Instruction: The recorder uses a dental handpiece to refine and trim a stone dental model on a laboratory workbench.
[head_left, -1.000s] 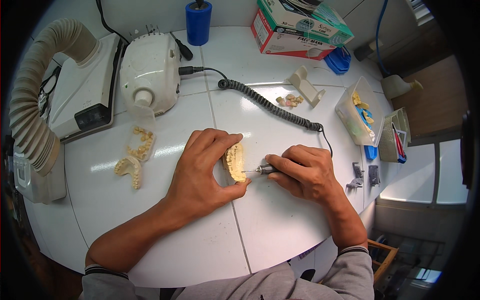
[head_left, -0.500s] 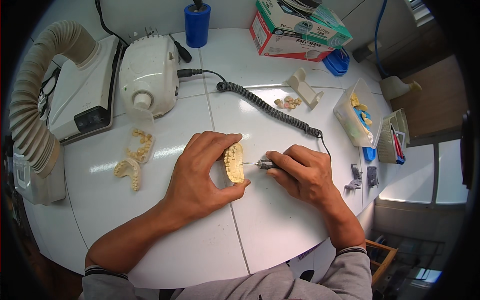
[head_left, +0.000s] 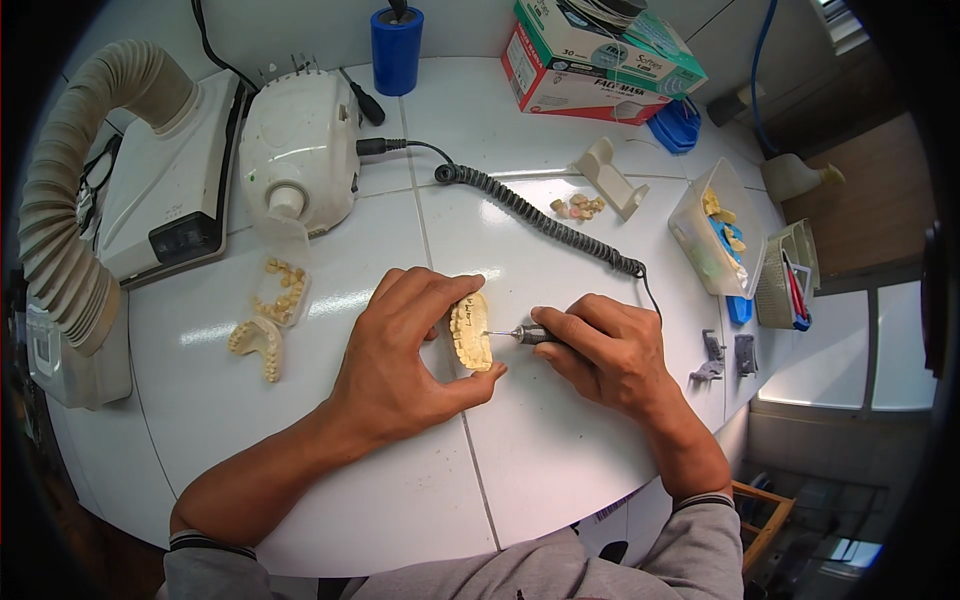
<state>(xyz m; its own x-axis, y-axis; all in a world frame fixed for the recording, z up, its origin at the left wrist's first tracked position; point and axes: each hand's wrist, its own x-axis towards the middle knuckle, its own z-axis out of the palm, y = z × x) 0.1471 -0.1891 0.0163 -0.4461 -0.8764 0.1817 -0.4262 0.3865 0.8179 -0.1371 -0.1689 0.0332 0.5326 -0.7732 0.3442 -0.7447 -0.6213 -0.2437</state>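
Observation:
Between the thumb and fingers of my left hand (head_left: 400, 350) is a yellowish plaster dental model (head_left: 471, 335), held at its two ends. Its row of teeth faces left, and handwriting marks its upper part. My right hand (head_left: 605, 350) grips a dark rotary handpiece (head_left: 533, 333) like a pen. The handpiece's thin metal bur points left, and its tip meets the model's right side. A black coiled cord (head_left: 540, 220) runs from the white control unit (head_left: 298, 150) toward the handpiece. Specks of dust lie on the white table under my hands.
Left of my hands are a second dental model (head_left: 257, 345) and a small clear box of tooth pieces (head_left: 280, 292). A ribbed hose (head_left: 60, 200) arches at far left. Toward the right lie loose teeth (head_left: 577, 208), a cream holder (head_left: 610, 180) and a plastic bin (head_left: 700, 235). Mask boxes (head_left: 600, 65) stand behind.
The dental model has shifted slightly down and tilted a little in my left hand. My right hand has barely moved, with the bur still at the model's right side.

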